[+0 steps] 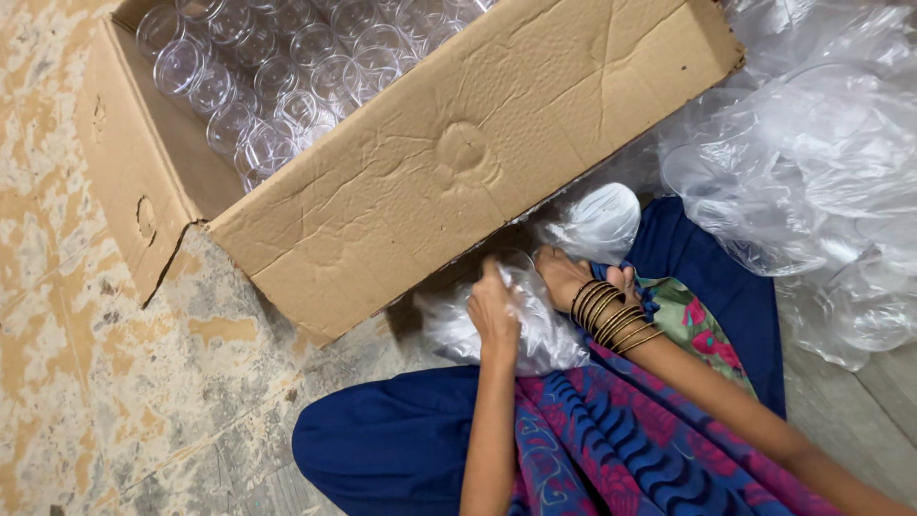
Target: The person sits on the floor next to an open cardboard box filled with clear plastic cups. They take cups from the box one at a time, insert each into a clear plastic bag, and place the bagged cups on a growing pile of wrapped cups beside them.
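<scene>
clear plastic bag gripped by left hand, right hand, beside brown cardboard box

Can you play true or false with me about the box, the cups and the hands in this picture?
1. The cardboard box holds clear plastic cups. True.
2. Both hands are empty. False: the left hand and right hand grip a clear plastic bag.
3. Bangles sit on the right wrist. True.
4. The box is shut. False: its top is open.
5. Crumpled clear plastic lies right of the box. True.
</scene>
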